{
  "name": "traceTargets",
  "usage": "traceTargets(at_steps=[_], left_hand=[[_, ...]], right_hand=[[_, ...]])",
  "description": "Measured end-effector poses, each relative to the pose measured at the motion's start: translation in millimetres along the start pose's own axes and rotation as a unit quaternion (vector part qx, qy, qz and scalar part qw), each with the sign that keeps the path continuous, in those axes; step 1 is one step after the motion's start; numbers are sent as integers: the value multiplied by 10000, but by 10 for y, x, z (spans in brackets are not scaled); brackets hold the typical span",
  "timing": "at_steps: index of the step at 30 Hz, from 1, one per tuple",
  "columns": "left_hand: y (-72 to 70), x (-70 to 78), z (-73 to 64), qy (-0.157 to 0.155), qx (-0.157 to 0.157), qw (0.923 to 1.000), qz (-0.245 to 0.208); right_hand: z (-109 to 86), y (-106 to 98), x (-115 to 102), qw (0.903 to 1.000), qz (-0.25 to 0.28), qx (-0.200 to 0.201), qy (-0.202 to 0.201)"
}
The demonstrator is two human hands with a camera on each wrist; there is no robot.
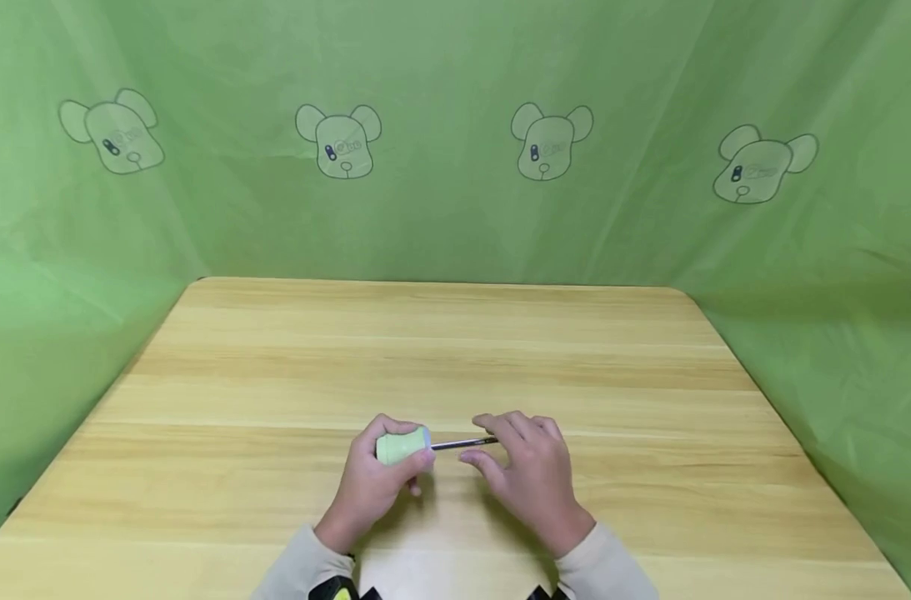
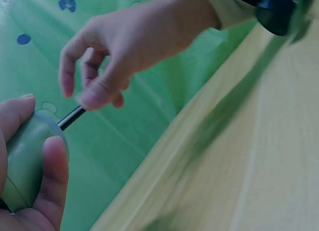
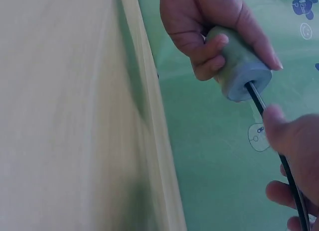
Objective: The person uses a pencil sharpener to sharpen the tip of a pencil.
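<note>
A screwdriver with a thick pale green handle (image 1: 398, 447), a bluish collar (image 3: 247, 80) and a thin metal shaft (image 1: 458, 444) is held above the table, nearly level. My left hand (image 1: 370, 475) grips the handle, thumb and fingers round its sides, and the shaft points right. Around the far end of the shaft is my right hand (image 1: 533, 467), its fingers bent loosely and its thumb standing apart from them. In the right wrist view the right thumb (image 3: 275, 126) crosses in front of the shaft. The shaft's tip is hidden in the head view.
Both hands are over the near middle of a light wooden table (image 1: 440, 350). Green sheeting (image 1: 440, 225) printed with bear heads hangs behind it and along both sides. Dark wrist gear (image 1: 335, 588) shows at the bottom edge.
</note>
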State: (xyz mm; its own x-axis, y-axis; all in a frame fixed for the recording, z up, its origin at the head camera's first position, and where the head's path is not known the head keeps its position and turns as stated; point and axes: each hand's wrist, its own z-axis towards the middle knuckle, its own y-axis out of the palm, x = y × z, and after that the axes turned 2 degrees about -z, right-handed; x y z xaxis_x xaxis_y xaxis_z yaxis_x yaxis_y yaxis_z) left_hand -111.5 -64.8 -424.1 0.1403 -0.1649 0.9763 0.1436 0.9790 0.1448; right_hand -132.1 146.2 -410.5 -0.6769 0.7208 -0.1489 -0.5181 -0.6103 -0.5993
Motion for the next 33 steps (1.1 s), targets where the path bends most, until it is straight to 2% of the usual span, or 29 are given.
traceTargets(at_steps=[4, 8, 10, 12, 15, 17, 19, 20, 21, 22, 23, 24, 25, 26, 27, 28, 29, 30, 32, 33], left_hand=[[-1, 27, 6, -258, 271, 9984, -422], [33, 57, -13, -598, 203, 9956, -686], [40, 71, -18, -670, 124, 9952, -709], [30, 84, -15, -619, 67, 9961, -629], [-12, 97, -1, -329, -87, 9989, -330], [-48, 95, 8, -78, -293, 9995, -52], [-76, 79, 15, 216, -526, 9979, 294], [-85, 66, 18, 382, -656, 9959, 495], [-90, 53, 18, 548, -796, 9931, 665], [-90, 37, 17, 730, -949, 9894, 824], [-85, 19, 15, 924, -1086, 9847, 999], [-79, 5, 12, 1101, -1193, 9800, 1154], [-73, -7, 9, 1242, -1262, 9760, 1267], [-67, -15, 6, 1322, -1307, 9740, 1293], [-61, -21, 4, 1346, -1305, 9740, 1274], [-57, -24, 2, 1326, -1240, 9752, 1262], [-56, -23, 1, 1257, -1119, 9779, 1243], [-59, -19, 1, 1172, -983, 9810, 1189], [-64, -13, 1, 983, -757, 9867, 1053], [-66, -12, 4, 914, -672, 9883, 1021]], right_hand=[[-17, 52, -3, 9996, 138, 224, -107], [-48, 84, 15, 9984, 78, 534, -172], [-57, 93, 34, 9972, 126, 687, -266], [-54, 99, 53, 9960, 273, 749, -407], [-33, 92, 75, 9952, 569, 606, -510], [-17, 63, 79, 9960, 725, 304, -415], [9, -4, 75, 9929, 1124, -401, 3], [25, -48, 78, 9829, 1547, -957, 296], [44, -95, 86, 9643, 2023, -1573, 667], [65, -143, 98, 9370, 2496, -2176, 1115], [87, -187, 117, 9044, 2921, -2705, 1536], [108, -226, 135, 8700, 3267, -3144, 1936], [122, -249, 155, 8395, 3508, -3489, 2245], [129, -261, 172, 8224, 3608, -3721, 2345], [132, -263, 183, 8215, 3559, -3808, 2313], [132, -260, 181, 8325, 3360, -3800, 2228], [128, -248, 171, 8523, 3058, -3698, 2080], [120, -230, 152, 8775, 2653, -3513, 1904], [103, -194, 107, 9301, 1665, -2939, 1442], [97, -179, 86, 9494, 1217, -2606, 1264]])
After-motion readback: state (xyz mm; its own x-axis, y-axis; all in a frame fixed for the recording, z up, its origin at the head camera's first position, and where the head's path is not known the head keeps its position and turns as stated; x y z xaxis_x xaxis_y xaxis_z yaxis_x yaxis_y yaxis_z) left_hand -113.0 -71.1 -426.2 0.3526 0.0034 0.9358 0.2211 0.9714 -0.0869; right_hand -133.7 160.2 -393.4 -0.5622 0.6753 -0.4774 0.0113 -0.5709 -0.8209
